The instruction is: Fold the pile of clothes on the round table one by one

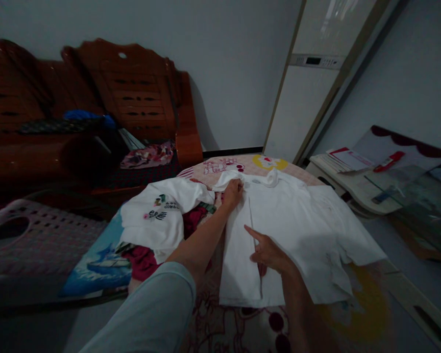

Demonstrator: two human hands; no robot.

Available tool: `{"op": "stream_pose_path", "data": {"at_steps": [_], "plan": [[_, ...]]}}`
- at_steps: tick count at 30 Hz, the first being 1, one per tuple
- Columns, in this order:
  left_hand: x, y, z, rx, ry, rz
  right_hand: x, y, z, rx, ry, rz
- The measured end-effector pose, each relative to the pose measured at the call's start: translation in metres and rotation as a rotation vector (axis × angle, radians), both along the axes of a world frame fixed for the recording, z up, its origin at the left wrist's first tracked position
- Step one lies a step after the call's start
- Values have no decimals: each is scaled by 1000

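Observation:
A white short-sleeved shirt (294,230) lies spread on the round table, its left side folded over in a long strip. At the top of that fold, near the shoulder, my left hand (233,192) is closed with the fingertips pinching the fabric. Lower down, my right hand (270,252) rests on or just above the shirt by the edge of the folded strip. Its index finger points out to the left, and the other fingers are partly hidden. Left of my left arm is a crumpled white garment (154,215) with a dark print, on top of dark red cloth (141,262).
A patterned tablecloth (220,323) covers the table. Beyond it stands a wooden bench (132,88) with cloths on the seat. A pink woven basket (47,240) is at the left. Papers and a red object (388,161) lie on a side cabinet (360,191) at the right.

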State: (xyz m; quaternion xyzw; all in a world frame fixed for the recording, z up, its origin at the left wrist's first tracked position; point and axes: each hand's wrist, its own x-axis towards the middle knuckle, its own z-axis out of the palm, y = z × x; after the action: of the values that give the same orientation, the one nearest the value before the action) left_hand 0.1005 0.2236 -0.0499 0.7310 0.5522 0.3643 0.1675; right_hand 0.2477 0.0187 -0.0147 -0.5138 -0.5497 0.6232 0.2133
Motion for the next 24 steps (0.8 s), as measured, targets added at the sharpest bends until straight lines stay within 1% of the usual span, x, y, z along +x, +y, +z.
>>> {"op": "stream_pose_path", "data": {"at_steps": [3,6,8,11,13,15,17,19,22,24], "plan": [[2,-12,-13,84,123,-99,-1,0,1,-60,-26,10],[2,-18,-21,118,213,-210,-3,0,4,-54,-57,3],[0,-17,-21,136,284,-275,-4,1,5,-35,-85,-2],[-3,-15,-15,150,419,-357,-4,2,3,-23,-111,-1],[-6,-17,-11,121,433,-352,-3,2,0,-35,-103,9],[-12,-27,-10,84,405,-294,-3,1,-2,-46,-95,25],[-21,-44,-12,65,386,-242,-2,-1,-1,-41,-140,45],[-32,-66,-15,70,422,-239,-2,-4,1,-23,-224,70],[-45,-97,-15,70,550,-257,-2,-8,8,1,-314,91],[-46,-111,-11,39,618,-219,-2,-11,10,-8,-355,85]]}}
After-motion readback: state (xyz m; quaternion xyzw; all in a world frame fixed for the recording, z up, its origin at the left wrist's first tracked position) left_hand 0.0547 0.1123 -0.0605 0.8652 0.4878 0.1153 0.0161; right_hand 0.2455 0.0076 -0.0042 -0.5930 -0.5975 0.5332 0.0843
